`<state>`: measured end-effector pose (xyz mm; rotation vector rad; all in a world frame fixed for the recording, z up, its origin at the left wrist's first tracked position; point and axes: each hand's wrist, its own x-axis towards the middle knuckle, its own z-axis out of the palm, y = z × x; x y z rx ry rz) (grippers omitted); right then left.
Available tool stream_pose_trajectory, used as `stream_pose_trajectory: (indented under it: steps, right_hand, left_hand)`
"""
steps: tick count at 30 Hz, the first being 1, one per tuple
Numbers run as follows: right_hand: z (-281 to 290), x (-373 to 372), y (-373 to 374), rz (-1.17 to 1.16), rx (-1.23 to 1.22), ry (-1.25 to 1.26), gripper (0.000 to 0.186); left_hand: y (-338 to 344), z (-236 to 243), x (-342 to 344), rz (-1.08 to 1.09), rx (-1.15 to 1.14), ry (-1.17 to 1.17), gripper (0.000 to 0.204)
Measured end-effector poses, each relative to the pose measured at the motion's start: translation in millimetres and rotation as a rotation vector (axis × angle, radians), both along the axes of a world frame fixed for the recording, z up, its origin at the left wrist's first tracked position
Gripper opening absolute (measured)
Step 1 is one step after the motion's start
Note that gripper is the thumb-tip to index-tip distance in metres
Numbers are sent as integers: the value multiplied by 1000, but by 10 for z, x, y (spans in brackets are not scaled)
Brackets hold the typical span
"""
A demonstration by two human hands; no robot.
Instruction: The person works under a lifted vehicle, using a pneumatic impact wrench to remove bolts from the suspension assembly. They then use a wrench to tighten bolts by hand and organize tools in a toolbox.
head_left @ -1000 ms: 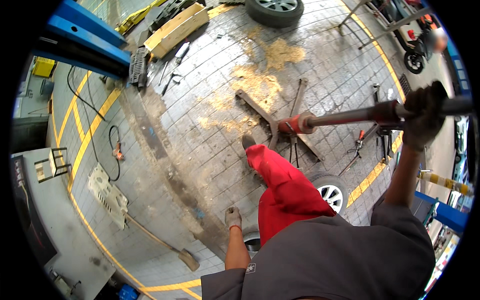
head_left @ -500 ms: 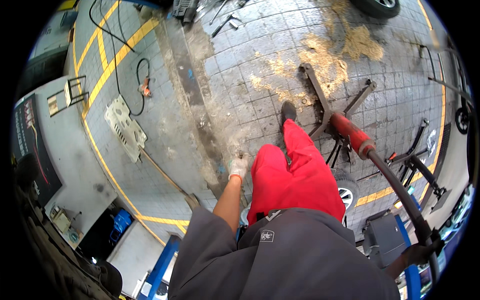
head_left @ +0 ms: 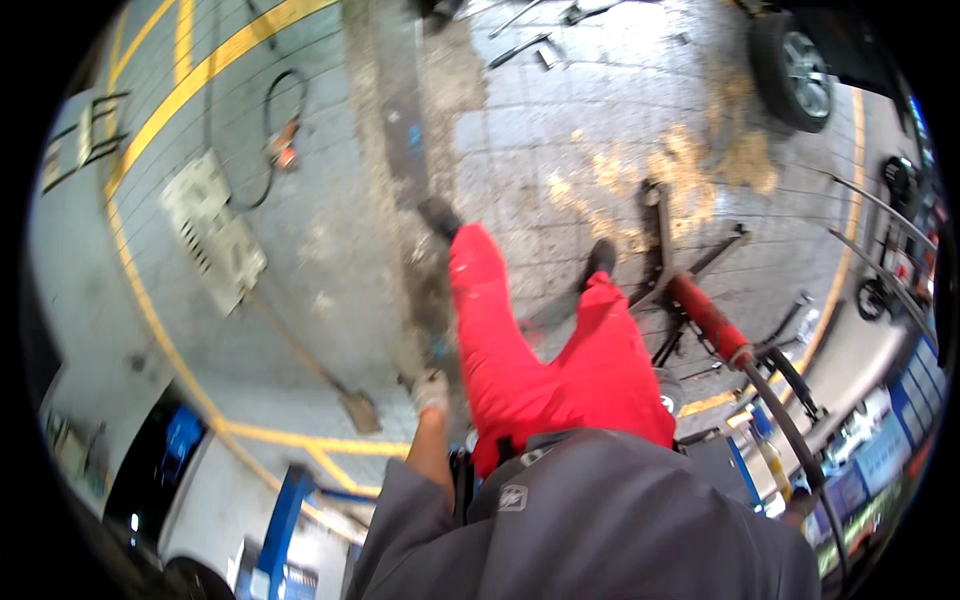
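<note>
My left hand (head_left: 430,390), in a pale glove with an orange cuff, hangs beside my red trouser leg. Its fingers look curled, and a small dark spot shows at them; blur hides what it is. At the lower right, my right hand (head_left: 798,507) is at the long dark pole of a red jack (head_left: 708,318), its fingers closed around the pole and partly blurred. The jack's dark splayed legs (head_left: 660,235) rest on the tiled floor, right of my right shoe.
Sawdust (head_left: 685,165) lies beyond the jack legs, with a wheel (head_left: 795,72) at the upper right. To the left are a pale perforated plate (head_left: 212,230), a shovel (head_left: 358,410) and an orange tool (head_left: 284,148) with a hose. Metal tools (head_left: 520,50) lie far ahead.
My left leg has stepped forward and its shoe now shows on the dark floor strip. The view has turned and blurred; my left hand appears lower and farther left.
</note>
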<state>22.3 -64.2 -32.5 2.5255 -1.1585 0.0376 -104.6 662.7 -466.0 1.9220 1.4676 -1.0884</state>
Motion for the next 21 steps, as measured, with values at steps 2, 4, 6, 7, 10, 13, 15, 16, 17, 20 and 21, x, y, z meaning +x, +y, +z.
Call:
stream_pose_trajectory:
  steps: [2, 4, 6, 7, 10, 13, 15, 16, 17, 20, 21]
  right_hand:
    - [-250, 108, 398, -94, 121, 50, 29]
    - [-720, 356, 947, -158, 317, 129, 30]
    - [-1175, 778, 1563, -200, 526, 197, 30]
    - [-1369, 1006, 1842, -212, 613, 225, 31]
    - [-1908, 1768, 2584, -184, 814, 276, 32]
    - [-2473, 2563, 3223, -144, 964, 295, 34]
    - [-2894, 3098, 3639, -129, 1061, 291, 35]
    - [-3139, 3373, 3855, -119, 1112, 287, 36]
    - [-3397, 3640, 4076, -118, 1165, 276, 37]
    - [-4269, 4390, 4837, -135, 1300, 215, 39]
    - [-4596, 4629, 5096, -146, 1335, 184, 39]
  left_hand:
    - [345, -148, 32, 85, -40, -51, 39]
    - [729, -288, 205, 164, -102, -101, 40]
    - [1177, -414, 541, 224, -170, -170, 38]
    - [1347, -472, 703, 250, -162, -226, 35]
    - [1847, -350, 1542, 363, -204, -437, 25]
    - [2310, -269, 2213, 367, -263, -624, 18]
    - [2456, -119, 2609, 434, -269, -700, 15]
    - [2440, -40, 2759, 524, -271, -729, 13]
    - [2456, -37, 2877, 527, -242, -761, 12]
    - [2648, -294, 3191, 416, -135, -835, 11]
    - [2767, -491, 3301, 385, -108, -843, 12]
